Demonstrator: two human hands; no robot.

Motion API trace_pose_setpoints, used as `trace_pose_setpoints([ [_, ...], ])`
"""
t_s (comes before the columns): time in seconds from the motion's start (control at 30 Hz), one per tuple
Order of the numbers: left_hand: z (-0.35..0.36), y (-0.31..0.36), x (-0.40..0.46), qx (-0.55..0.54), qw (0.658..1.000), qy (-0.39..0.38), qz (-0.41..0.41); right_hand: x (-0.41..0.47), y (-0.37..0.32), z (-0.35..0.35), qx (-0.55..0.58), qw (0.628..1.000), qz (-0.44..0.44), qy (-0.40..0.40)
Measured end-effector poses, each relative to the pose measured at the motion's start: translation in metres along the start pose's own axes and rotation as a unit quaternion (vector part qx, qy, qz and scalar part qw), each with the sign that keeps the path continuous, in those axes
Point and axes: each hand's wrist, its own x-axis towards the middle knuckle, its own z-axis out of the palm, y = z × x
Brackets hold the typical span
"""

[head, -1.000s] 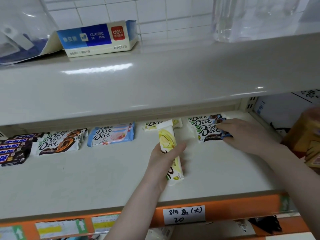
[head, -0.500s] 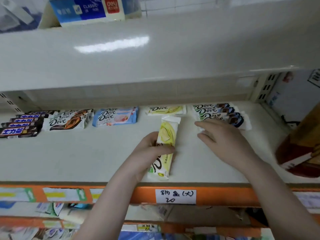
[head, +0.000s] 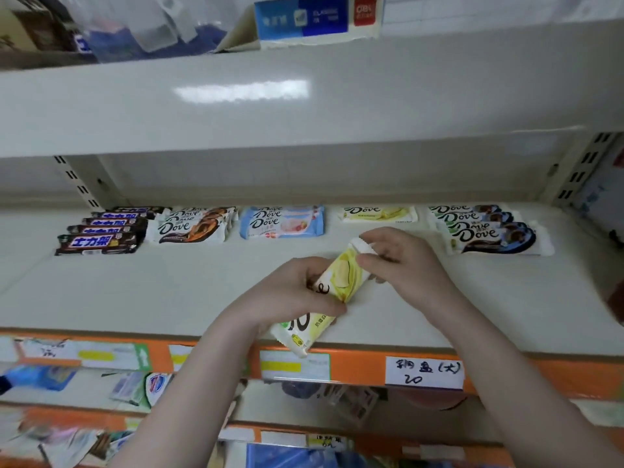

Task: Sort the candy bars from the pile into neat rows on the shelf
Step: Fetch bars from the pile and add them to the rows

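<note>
My left hand [head: 297, 292] and right hand [head: 401, 265] each pinch the yellow-and-white foil-wrapped chocolate bar [head: 337, 282], held above the cream metal shelf [head: 135, 298] at six o'clock of the yellow row [head: 378, 213]; probably light, stiff, slippery, best gripped along its edges.

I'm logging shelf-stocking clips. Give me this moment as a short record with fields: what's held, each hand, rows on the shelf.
held item: yellow candy bar, tilted above the shelf
left hand: grips the bar's middle
right hand: pinches the bar's far end
back rows, left to right: dark bars, brown Dove bars, blue Dove bars, one yellow Dove bar, dark-blue Dove bars
</note>
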Motion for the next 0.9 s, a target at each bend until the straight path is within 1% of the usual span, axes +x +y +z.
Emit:
trace_pose_setpoints([
  [0.07, -0.015, -0.007, -0.005, -0.005, 1.000, -0.011, 0.006, 0.003, -0.003, 0.011, 0.049, 0.999, 0.013, 0.003],
  [0.13, -0.030, -0.015, -0.008, -0.028, 0.999, 0.003, 0.017, 0.005, -0.006, 0.018, 0.083, 0.996, 0.026, 0.029],
  [0.2, -0.046, -0.022, -0.009, -0.083, 0.995, 0.053, 0.019, 0.007, -0.008, 0.020, 0.108, 0.992, 0.035, 0.063],
  [0.27, -0.058, -0.027, -0.009, -0.157, 0.982, 0.107, 0.010, 0.007, -0.007, 0.020, 0.104, 0.992, 0.041, 0.065],
  [0.33, -0.065, -0.029, -0.007, -0.190, 0.971, 0.144, 0.005, 0.006, -0.004, 0.023, 0.050, 0.997, 0.034, 0.045],
  [0.4, -0.067, -0.031, -0.004, -0.193, 0.968, 0.160, 0.004, 0.005, -0.001, 0.028, -0.064, 0.997, -0.001, 0.037],
  [0.43, -0.066, -0.032, -0.003, -0.193, 0.968, 0.162, 0.003, 0.004, 0.000, 0.030, -0.129, 0.991, -0.029, 0.035],
  [0.5, -0.061, -0.034, 0.000, -0.190, 0.969, 0.160, 0.002, 0.001, 0.000, 0.030, -0.241, 0.965, -0.099, 0.012],
  [0.57, -0.056, -0.033, 0.003, -0.194, 0.969, 0.155, 0.001, 0.000, 0.000, 0.025, -0.330, 0.929, -0.162, -0.029],
  [0.63, -0.050, -0.032, 0.006, -0.197, 0.969, 0.148, 0.002, 0.001, -0.002, 0.019, -0.393, 0.899, -0.185, -0.050],
  [0.7, -0.042, -0.029, 0.010, -0.199, 0.970, 0.141, 0.004, 0.003, -0.003, 0.012, -0.420, 0.885, -0.191, -0.055],
  [0.77, -0.032, -0.027, 0.015, -0.191, 0.968, 0.159, 0.012, 0.005, -0.004, 0.004, -0.456, 0.861, -0.215, -0.063],
  [0.8, -0.027, -0.027, 0.018, -0.160, 0.969, 0.187, 0.021, 0.007, -0.003, 0.000, -0.482, 0.842, -0.235, -0.062],
  [0.83, -0.021, -0.028, 0.020, -0.097, 0.969, 0.226, 0.033, 0.010, -0.002, -0.005, -0.507, 0.822, -0.253, -0.054],
  [0.87, -0.016, -0.030, 0.021, -0.011, 0.963, 0.267, 0.044, 0.014, -0.001, -0.010, -0.529, 0.806, -0.263, -0.044],
  [0.9, -0.011, -0.033, 0.021, 0.075, 0.949, 0.300, 0.056, 0.019, 0.000, -0.015, -0.545, 0.794, -0.266, -0.034],
])
